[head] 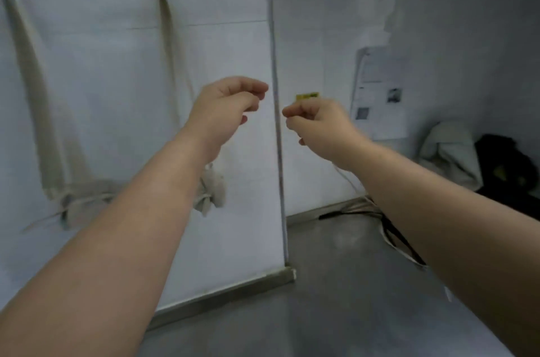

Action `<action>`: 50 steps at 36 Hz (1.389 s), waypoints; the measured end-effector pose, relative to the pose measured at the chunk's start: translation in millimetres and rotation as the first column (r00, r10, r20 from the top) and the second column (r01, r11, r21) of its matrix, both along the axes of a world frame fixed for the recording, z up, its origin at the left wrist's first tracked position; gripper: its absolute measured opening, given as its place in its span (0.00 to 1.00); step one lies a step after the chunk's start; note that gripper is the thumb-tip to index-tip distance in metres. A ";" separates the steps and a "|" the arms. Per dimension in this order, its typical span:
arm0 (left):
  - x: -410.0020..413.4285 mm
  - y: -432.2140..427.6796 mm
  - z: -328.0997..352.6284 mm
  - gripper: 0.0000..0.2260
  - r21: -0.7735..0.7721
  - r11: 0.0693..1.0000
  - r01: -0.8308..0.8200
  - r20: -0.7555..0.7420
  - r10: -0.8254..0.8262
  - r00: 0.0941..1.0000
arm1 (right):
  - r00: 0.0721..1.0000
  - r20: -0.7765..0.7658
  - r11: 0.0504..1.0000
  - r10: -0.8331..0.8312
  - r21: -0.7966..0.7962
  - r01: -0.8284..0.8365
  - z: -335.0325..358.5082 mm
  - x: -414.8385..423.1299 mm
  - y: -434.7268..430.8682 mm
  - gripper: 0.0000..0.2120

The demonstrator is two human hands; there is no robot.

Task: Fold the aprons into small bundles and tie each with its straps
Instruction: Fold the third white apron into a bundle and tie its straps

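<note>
A beige apron bundle [73, 206] hangs low on the white panel at the left, tied with its straps. Long beige straps [30, 84] run up from it to the panel's top. Its other end [212, 190] shows just behind my left forearm, under a second strap [169, 44]. My left hand [225, 106] is raised in front of the panel, fingers curled, with nothing visible in it. My right hand [317, 122] is level with it to the right, curled into a loose fist, and nothing shows between its fingers. The picture is blurred.
The white panel's edge [277, 128] runs vertically between my hands, down to a grey floor [336, 283]. At the far right lie a pale cloth heap [448, 152] and a black heap [505, 169]. Papers [380, 93] and a yellow label [307, 96] are on the wall. Cords [388, 228] trail below.
</note>
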State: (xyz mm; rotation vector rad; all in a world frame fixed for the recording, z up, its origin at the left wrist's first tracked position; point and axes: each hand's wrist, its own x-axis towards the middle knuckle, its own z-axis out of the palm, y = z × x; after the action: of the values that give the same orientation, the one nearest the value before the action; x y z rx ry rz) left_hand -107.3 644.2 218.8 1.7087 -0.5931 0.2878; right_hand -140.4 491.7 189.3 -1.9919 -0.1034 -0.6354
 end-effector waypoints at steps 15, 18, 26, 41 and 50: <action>-121.8 -337.9 -94.1 0.11 0.096 0.888 0.449 -0.174 -0.429 0.886 | 0.827 -0.192 0.841 -0.529 0.009 0.541 -75.3 -200.5 -330.9 0.09; -139.3 -388.3 -116.5 0.11 0.127 0.850 0.511 -0.227 -0.476 0.849 | 0.773 -0.236 0.793 -0.588 0.019 0.609 -91.2 -222.1 -379.8 0.11; -110.4 -461.5 -155.4 0.11 0.199 0.849 0.489 -0.287 -0.427 0.858 | 0.747 -0.330 0.792 -0.577 -0.003 0.610 -140.1 -200.4 -457.6 0.12; 48.1 -627.9 -217.9 0.21 0.508 0.792 0.338 -0.211 -0.267 0.940 | 0.717 -0.451 0.831 -0.532 -0.115 0.544 -181.2 -58.0 -592.6 0.15; 107.9 -703.0 -247.0 0.36 0.324 0.816 0.479 -0.660 -0.168 0.732 | 0.743 -0.477 0.873 -0.470 -0.126 0.471 -201.2 6.7 -635.7 0.15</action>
State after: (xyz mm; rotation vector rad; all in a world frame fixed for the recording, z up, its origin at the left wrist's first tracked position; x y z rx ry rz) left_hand 0.6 -58.8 -28.2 1.9761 -0.4902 -0.7257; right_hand -133.7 -143.9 -11.8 -2.1283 0.7434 -0.4050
